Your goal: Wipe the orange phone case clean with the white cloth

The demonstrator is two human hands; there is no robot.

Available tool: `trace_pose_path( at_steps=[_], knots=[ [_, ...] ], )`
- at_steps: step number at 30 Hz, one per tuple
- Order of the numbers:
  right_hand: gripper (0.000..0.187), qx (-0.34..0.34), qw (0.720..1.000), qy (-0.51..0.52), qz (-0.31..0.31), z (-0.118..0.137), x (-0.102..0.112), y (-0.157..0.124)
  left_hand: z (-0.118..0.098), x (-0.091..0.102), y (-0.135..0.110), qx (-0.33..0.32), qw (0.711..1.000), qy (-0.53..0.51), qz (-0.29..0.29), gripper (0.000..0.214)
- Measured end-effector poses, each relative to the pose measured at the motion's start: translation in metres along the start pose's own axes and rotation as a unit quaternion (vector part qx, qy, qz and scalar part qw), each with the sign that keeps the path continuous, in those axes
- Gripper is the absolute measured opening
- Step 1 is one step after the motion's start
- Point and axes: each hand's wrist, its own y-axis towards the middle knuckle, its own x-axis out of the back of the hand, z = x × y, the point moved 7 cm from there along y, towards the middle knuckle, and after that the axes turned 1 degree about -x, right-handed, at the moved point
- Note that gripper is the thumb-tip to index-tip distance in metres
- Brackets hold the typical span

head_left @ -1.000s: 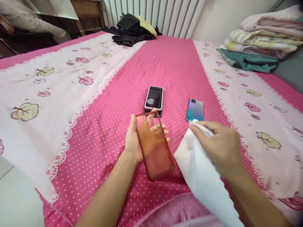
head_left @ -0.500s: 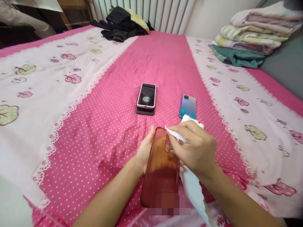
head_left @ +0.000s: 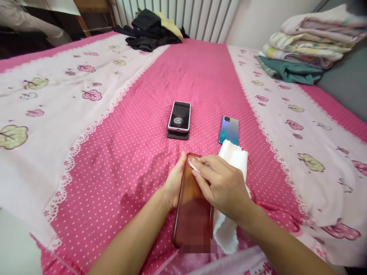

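Note:
My left hand [head_left: 174, 182] grips a translucent red-brown phone case [head_left: 192, 212] from its left side, holding it just above the pink dotted bedspread [head_left: 137, 126]. My right hand [head_left: 222, 187] pinches a white cloth [head_left: 232, 198] and presses a fold of it onto the top of the case. The rest of the cloth hangs down under my right wrist. Beyond the hands lie a phone in a pink-rimmed case [head_left: 179, 116] stacked on a dark one, and a blue iridescent phone [head_left: 229, 130] face down.
Dark clothes [head_left: 151, 32] are heaped at the far end of the bed by a white radiator [head_left: 200, 15]. Folded blankets [head_left: 309, 42] are piled at the far right. The bed's near left corner drops to a pale floor [head_left: 14, 244].
My right hand has brought the cloth from beside the case onto its upper part and slid it leftward. The case has dropped lower and nearer to me.

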Motion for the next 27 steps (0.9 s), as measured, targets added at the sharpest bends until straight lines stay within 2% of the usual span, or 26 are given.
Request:
trace_pose_path(
  at_steps=[4, 9, 14, 16, 20, 22, 24, 27],
  knots=[
    [0.026, -0.003, 1.000, 0.023, 0.003, 0.000, 0.000, 0.001, -0.002, 0.000, 0.000, -0.004, 1.000, 0.008, -0.005, 0.068],
    [0.022, -0.065, 0.996, 0.006, -0.052, -0.009, 0.006, -0.002, 0.005, -0.005, 0.003, 0.013, 0.999, 0.006, 0.041, 0.072],
    [0.021, -0.084, 0.993, -0.003, -0.078, -0.010, 0.009, -0.003, 0.005, -0.002, 0.005, -0.042, 0.999, 0.028, -0.007, 0.065],
    [0.018, -0.081, 0.992, 0.022, -0.090, -0.011, 0.010, -0.003, 0.004, -0.002, 0.004, -0.058, 0.997, 0.034, -0.023, 0.063],
    [0.018, -0.088, 0.986, 0.119, -0.082, -0.015, 0.008, -0.002, 0.003, -0.004, 0.004, -0.061, 0.997, 0.044, -0.012, 0.064],
    [0.017, -0.122, 0.978, 0.153, -0.071, -0.020, 0.008, -0.001, 0.002, -0.004, 0.005, -0.063, 0.997, 0.053, -0.001, 0.064],
    [0.011, -0.187, 0.962, 0.180, -0.089, -0.028, 0.011, -0.003, 0.003, -0.003, 0.005, -0.067, 0.996, 0.066, 0.009, 0.066],
    [0.008, -0.292, 0.915, 0.241, -0.140, -0.042, 0.014, -0.009, 0.002, 0.000, 0.005, -0.093, 0.990, 0.103, 0.003, 0.070]
  ],
)
